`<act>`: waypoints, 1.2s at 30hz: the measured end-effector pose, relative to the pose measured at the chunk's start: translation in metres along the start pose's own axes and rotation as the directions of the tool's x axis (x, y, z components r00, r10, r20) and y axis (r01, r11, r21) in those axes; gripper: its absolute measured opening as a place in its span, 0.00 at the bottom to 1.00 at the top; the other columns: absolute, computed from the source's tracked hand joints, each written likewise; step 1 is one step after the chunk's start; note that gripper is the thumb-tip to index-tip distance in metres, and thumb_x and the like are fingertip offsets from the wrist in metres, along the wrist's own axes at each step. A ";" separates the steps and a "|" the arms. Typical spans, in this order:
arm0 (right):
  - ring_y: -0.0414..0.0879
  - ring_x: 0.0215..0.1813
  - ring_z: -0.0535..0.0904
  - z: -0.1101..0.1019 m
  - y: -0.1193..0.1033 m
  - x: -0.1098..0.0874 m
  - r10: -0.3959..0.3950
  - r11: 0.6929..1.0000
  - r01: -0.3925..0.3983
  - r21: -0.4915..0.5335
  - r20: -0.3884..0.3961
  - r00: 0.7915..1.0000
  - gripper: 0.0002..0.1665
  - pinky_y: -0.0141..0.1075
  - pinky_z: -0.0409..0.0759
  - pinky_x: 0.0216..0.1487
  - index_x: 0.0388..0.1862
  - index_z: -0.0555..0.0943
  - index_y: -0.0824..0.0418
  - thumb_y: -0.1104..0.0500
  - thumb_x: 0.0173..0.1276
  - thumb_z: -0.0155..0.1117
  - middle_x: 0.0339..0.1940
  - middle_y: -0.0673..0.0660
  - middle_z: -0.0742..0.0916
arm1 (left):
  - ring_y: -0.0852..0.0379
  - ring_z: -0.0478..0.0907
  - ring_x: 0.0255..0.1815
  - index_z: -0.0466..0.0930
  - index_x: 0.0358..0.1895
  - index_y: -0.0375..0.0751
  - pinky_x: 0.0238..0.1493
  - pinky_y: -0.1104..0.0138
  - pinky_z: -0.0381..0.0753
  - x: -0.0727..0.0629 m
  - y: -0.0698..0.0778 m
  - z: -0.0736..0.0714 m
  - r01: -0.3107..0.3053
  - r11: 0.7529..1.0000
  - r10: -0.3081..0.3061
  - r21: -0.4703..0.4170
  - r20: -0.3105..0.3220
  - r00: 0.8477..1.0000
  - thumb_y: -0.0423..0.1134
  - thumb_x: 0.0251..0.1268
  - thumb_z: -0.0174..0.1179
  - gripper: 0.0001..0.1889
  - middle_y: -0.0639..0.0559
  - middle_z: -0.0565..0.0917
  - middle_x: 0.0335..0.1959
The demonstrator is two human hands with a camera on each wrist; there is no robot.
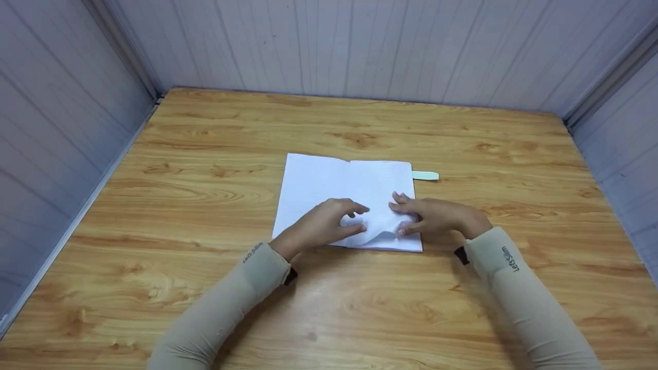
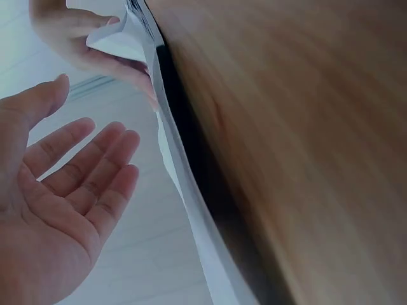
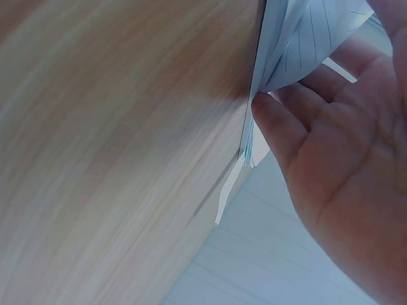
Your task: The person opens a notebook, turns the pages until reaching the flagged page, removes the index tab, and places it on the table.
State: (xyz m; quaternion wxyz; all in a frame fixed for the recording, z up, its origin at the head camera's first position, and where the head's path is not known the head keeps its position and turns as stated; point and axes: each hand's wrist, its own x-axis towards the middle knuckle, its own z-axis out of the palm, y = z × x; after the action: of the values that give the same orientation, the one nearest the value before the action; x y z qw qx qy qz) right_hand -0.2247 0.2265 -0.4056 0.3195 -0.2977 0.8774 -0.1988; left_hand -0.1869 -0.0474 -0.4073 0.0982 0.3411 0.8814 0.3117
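An open notebook [image 1: 313, 190] with pale lined pages lies on the wooden table, a light green tab [image 1: 425, 176] sticking out at its right side. My right hand [image 1: 437, 216] is at the right page and holds the lower part of a page [image 3: 311, 51] between thumb and fingers; the page bows upward there. Over the middle of the notebook hovers my left hand [image 1: 329, 218], fingers loosely bent and apart, nothing in them. The left wrist view shows that left hand [image 2: 70, 190] palm up to the camera, apart from the paper.
The wooden table [image 1: 334, 308] spreads around the notebook on all sides. Pale panelled walls [image 1: 329, 51] stand behind it and at the left and right. Both forearms wear light sleeves [image 1: 221, 303] with dark bands near the wrists.
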 end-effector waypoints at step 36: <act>0.55 0.80 0.40 0.000 0.003 -0.001 -0.071 0.997 0.071 0.033 -0.002 0.997 0.46 0.54 0.48 0.77 0.76 0.55 0.61 0.41 0.68 0.59 0.80 0.59 0.48 | 0.56 0.84 0.45 0.85 0.49 0.38 0.48 0.71 0.81 0.035 0.016 0.026 -0.066 0.993 0.071 -0.094 0.047 0.996 0.31 0.63 0.62 0.12 0.48 0.87 0.46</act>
State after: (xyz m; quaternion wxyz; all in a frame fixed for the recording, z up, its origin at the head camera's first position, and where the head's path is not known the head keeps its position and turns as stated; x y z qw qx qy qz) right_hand -0.2249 0.2297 -0.4072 0.3170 -0.3233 0.8628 -0.2248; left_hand -0.1946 -0.0029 -0.4167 0.1252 0.3741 0.8511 0.3465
